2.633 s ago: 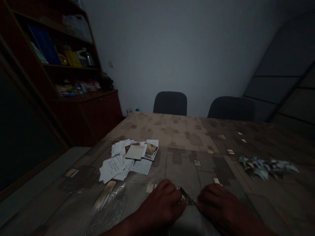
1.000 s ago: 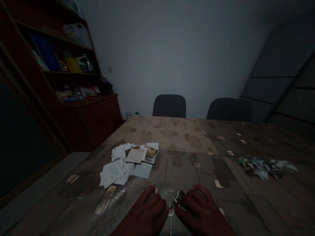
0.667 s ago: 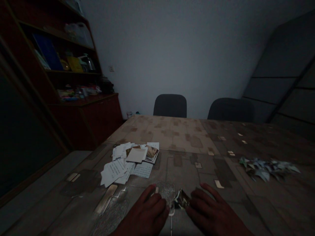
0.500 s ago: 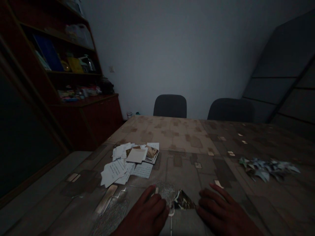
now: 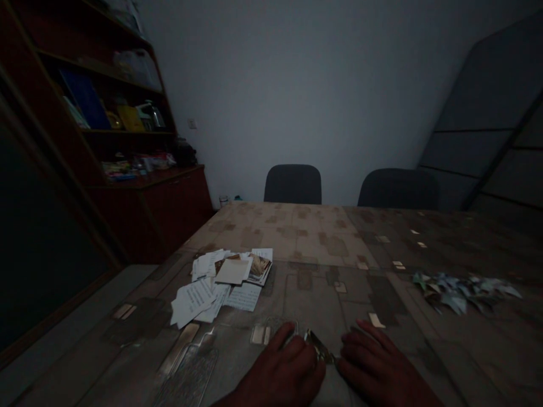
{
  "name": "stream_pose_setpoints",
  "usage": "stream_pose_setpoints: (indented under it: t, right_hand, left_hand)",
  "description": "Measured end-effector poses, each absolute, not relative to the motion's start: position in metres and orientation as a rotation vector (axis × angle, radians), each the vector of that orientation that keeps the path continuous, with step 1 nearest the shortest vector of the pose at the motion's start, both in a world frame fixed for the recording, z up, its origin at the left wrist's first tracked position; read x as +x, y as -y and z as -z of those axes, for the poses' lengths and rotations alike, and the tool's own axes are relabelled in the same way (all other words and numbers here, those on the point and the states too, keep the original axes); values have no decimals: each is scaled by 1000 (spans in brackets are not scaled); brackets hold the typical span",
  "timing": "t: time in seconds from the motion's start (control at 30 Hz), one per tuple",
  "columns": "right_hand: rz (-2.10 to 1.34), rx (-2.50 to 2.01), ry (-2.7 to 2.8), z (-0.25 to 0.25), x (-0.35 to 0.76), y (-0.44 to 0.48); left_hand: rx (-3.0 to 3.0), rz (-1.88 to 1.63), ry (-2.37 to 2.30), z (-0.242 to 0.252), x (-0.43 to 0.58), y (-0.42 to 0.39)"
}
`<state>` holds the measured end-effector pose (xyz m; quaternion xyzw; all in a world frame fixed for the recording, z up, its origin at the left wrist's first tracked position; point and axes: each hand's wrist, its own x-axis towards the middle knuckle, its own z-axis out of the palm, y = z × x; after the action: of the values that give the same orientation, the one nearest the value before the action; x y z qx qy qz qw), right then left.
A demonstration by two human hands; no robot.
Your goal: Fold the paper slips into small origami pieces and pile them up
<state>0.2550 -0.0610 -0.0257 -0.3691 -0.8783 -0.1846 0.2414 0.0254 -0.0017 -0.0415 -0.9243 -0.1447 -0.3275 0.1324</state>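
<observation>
Near the front edge of the patterned table, a small dark folded paper (image 5: pixel 321 347) with light markings lies between my two hands. My left hand (image 5: pixel 285 367) is at its left side, fingers curled and partly covering it. My right hand (image 5: pixel 379 364) rests at its right, thumb at the paper's corner and the other fingers bent over the tabletop. The thumb tips are partly hidden, but both hands seem to pinch the paper's ends.
A loose pile of printed paper squares (image 5: pixel 241 295) lies left of centre. Several folded paper pieces (image 5: pixel 464 291) sit at the right on the patterned table (image 5: pixel 297 226). Two dark chairs (image 5: pixel 292 183) stand behind it; a red shelf cabinet (image 5: pixel 169 198) is at the left.
My left hand has moved right, closer to my right hand, and now covers part of the folded paper. The paper looks narrower and tilted. My right hand has barely moved.
</observation>
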Motion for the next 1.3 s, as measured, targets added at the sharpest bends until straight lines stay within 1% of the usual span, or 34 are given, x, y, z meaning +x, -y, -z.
stream_pose_setpoints:
  t: [0.27, 0.5, 0.63, 0.73, 0.83, 0.93, 1.03, 1.13, 1.3]
  right_hand:
    - [391, -1066, 2333, 29, 249, 62]
    - [364, -1093, 2369, 40, 255, 62]
    - [363, -1078, 2376, 46, 255, 59]
    - [291, -1042, 2324, 30, 249, 54]
    - [71, -1139, 2470, -1, 237, 50]
    - [-30, -1190, 2560, -21, 223, 43]
    - [-27, -1245, 2588, -17, 212, 33]
    - [8, -1255, 2568, -8, 209, 28]
    - [-119, -1318, 2522, -14, 210, 33]
  left_hand:
    - [-2719, 815, 464, 35, 0, 1]
    - [-2785, 833, 555, 36, -30, 4]
    - [-2742, 864, 522, 35, -35, 1]
    - [-2743, 920, 505, 31, -31, -5]
    - [-2840, 772, 552, 22, -21, -12]
    - [-2922, 656, 558, 16, -9, -18]
    - [-2887, 657, 514, 19, 2, -23]
    - [-2788, 736, 491, 24, 10, -24]
    - [-2722, 821, 514, 25, 11, -22]
